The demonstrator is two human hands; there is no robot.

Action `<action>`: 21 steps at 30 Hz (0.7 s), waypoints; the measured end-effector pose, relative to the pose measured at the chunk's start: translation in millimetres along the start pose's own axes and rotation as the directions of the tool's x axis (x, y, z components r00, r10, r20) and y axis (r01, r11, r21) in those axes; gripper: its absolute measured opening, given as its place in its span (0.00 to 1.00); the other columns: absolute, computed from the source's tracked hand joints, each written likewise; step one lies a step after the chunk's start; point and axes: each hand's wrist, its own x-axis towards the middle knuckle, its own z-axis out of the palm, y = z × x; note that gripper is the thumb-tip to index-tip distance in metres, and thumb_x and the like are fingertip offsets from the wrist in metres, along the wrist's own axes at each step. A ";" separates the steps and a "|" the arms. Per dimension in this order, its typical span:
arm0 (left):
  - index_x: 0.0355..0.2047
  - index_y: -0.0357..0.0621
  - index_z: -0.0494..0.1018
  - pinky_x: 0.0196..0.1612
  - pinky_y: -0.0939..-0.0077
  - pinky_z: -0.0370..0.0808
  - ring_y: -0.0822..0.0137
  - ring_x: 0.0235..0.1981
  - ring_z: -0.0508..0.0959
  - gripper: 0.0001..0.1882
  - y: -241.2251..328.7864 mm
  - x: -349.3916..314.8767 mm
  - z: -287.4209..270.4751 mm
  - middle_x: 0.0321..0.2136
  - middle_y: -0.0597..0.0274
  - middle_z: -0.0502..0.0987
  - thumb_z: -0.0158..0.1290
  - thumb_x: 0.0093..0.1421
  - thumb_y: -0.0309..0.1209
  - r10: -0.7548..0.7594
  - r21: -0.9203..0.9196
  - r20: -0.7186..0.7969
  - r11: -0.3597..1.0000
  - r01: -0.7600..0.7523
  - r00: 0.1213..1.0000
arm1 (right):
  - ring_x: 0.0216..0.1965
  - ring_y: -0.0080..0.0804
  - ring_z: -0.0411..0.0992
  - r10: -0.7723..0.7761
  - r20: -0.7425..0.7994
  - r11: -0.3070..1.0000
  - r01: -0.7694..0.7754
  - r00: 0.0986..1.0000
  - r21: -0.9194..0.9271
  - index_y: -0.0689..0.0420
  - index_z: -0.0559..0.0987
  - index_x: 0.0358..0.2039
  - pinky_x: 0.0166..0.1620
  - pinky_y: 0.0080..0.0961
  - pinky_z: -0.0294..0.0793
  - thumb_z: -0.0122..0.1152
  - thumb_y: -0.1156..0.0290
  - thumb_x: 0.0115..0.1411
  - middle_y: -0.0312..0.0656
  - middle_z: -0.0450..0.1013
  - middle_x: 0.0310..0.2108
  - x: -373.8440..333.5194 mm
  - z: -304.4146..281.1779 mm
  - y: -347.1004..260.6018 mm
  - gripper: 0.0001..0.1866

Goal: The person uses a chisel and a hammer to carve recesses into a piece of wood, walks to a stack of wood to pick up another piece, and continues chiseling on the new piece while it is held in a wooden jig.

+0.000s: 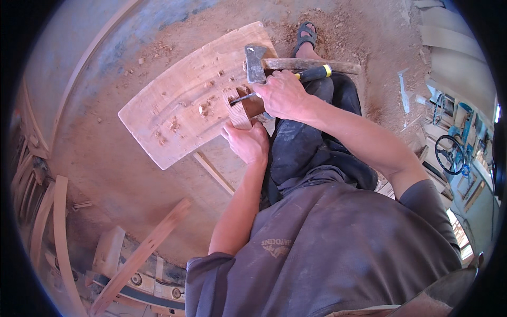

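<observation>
My left hand (246, 141) is closed around the lower end of a pale wooden block (239, 113), which stands at the near edge of a wide plank. A dark notch shows in the block's top. In my right hand (283, 95) is a chisel (316, 73) with a black and yellow handle; its metal blade points left, the tip at the notch. Just beyond that hand lies a hatchet (255, 62), its head on the plank and its wooden handle stretching right over my leg. My right fingers partly cover the chisel's shaft.
Wood chips (174, 125) are scattered over the plank (153, 113). Sawdust covers the floor (369, 31). A slanting beam (140, 259) and long boards (60, 232) stand at the lower left. On the right is a machine with a black handwheel (450, 154).
</observation>
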 end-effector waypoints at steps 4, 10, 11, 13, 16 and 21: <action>0.44 0.29 0.68 0.51 0.47 0.71 0.35 0.46 0.75 0.28 -2.9 0.7 -1.0 0.43 0.34 0.73 0.63 0.47 0.34 0.000 0.002 0.017 1.000 0.000 1.000 | 0.30 0.42 0.79 0.002 -0.089 1.000 -0.003 0.996 -0.010 0.51 0.81 0.34 0.37 0.41 0.71 0.58 0.68 0.55 0.45 0.80 0.24 -5.1 12.0 -2.4 0.07; 0.46 0.29 0.68 0.52 0.48 0.72 0.35 0.46 0.76 0.29 0.7 -0.1 -3.7 0.45 0.35 0.73 0.63 0.46 0.34 -0.024 0.005 0.037 1.000 0.024 0.999 | 0.31 0.41 0.79 -0.015 -0.114 1.000 0.015 0.993 -0.002 0.50 0.81 0.34 0.39 0.41 0.71 0.58 0.68 0.56 0.44 0.80 0.26 -6.9 14.5 -6.7 0.06; 0.46 0.29 0.68 0.52 0.48 0.72 0.35 0.46 0.76 0.29 1.0 -0.5 -4.0 0.45 0.35 0.73 0.63 0.46 0.34 -0.023 0.004 0.039 1.000 0.023 0.999 | 0.31 0.41 0.79 -0.020 -0.122 1.000 0.019 0.992 -0.007 0.50 0.81 0.34 0.39 0.41 0.71 0.58 0.68 0.56 0.44 0.80 0.26 -7.2 13.7 -9.3 0.06; 0.46 0.30 0.68 0.52 0.48 0.72 0.35 0.46 0.76 0.30 0.3 -1.1 -4.9 0.45 0.36 0.73 0.63 0.45 0.34 -0.010 -0.008 0.041 1.000 0.011 0.999 | 0.32 0.40 0.79 -0.031 -0.152 0.999 0.028 0.988 -0.021 0.50 0.81 0.35 0.40 0.39 0.71 0.58 0.68 0.57 0.43 0.80 0.26 -7.3 13.6 -12.8 0.07; 0.46 0.30 0.67 0.52 0.48 0.72 0.36 0.46 0.76 0.30 -3.6 -1.0 -4.8 0.44 0.36 0.72 0.63 0.45 0.34 0.014 -0.031 0.039 0.999 -0.013 0.999 | 0.31 0.40 0.80 -0.086 -0.147 0.996 0.083 0.985 -0.024 0.50 0.81 0.35 0.38 0.39 0.72 0.58 0.68 0.57 0.43 0.80 0.27 -7.0 11.8 -10.1 0.07; 0.45 0.30 0.67 0.52 0.48 0.72 0.35 0.46 0.75 0.29 -5.8 0.5 -2.5 0.45 0.37 0.72 0.63 0.45 0.34 0.008 -0.027 0.045 1.000 -0.007 0.999 | 0.29 0.40 0.81 -0.132 -0.057 0.991 0.133 0.990 0.018 0.51 0.82 0.35 0.32 0.40 0.77 0.57 0.68 0.57 0.44 0.80 0.26 -1.6 9.5 -0.5 0.08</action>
